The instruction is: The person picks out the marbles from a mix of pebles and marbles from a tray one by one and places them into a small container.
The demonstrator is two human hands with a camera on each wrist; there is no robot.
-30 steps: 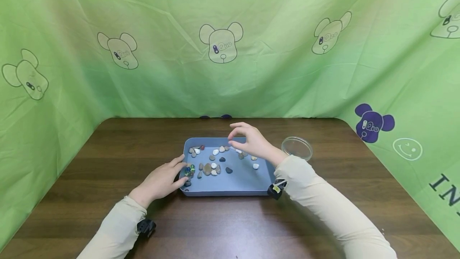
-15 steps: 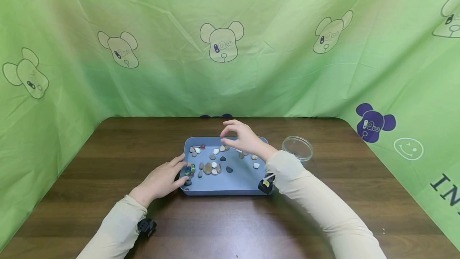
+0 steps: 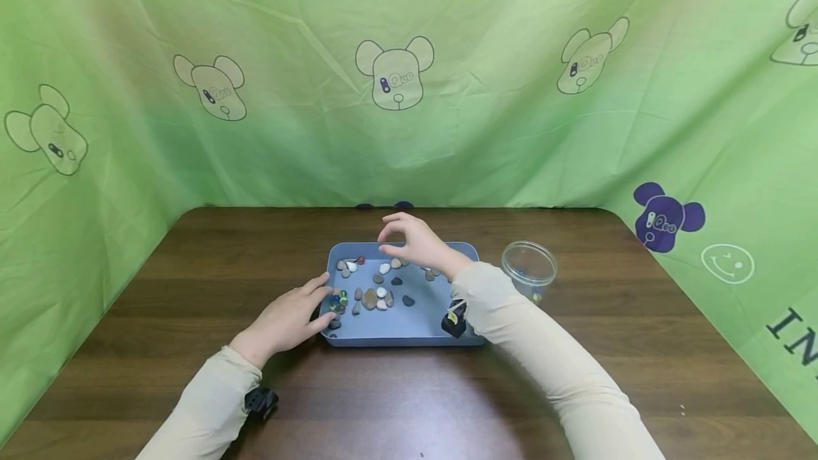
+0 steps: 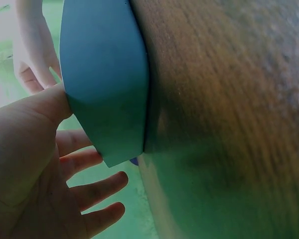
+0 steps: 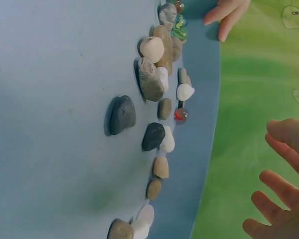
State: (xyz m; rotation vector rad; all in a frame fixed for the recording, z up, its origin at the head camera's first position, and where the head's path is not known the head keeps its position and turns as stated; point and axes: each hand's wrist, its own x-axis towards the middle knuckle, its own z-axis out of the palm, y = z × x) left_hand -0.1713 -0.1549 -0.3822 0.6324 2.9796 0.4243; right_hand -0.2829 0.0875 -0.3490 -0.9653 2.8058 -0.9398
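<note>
A blue-grey tray point(image 3: 434, 321) holds scattered pebbles and several glass marbles. My left hand point(image 3: 284, 318) rests at its left end, fingers spread and thumb touching the rim; the left wrist view shows the thumb point(image 4: 57, 102) against the tray wall. Green and blue marbles point(image 3: 343, 297) lie in the tray beside that hand. My right hand point(image 3: 418, 243) hovers over the tray's back rim, thumb and forefinger curved apart with nothing between them. One red marble point(image 5: 181, 115) lies near the back wall among pebbles, close to a white pebble point(image 5: 185, 92).
A clear round jar point(image 3: 529, 265) stands right of the tray, with a few small coloured things low inside it; my right sleeve point(image 3: 537, 346) partly hides it. Dark pebbles point(image 5: 123, 115) lie mid-tray. The wooden table point(image 3: 409, 403) backs onto a green printed cloth point(image 3: 287, 162).
My right hand has moved left along the tray's back rim, uncovering more of the tray's right part and the jar. The left hand has stayed in place.
</note>
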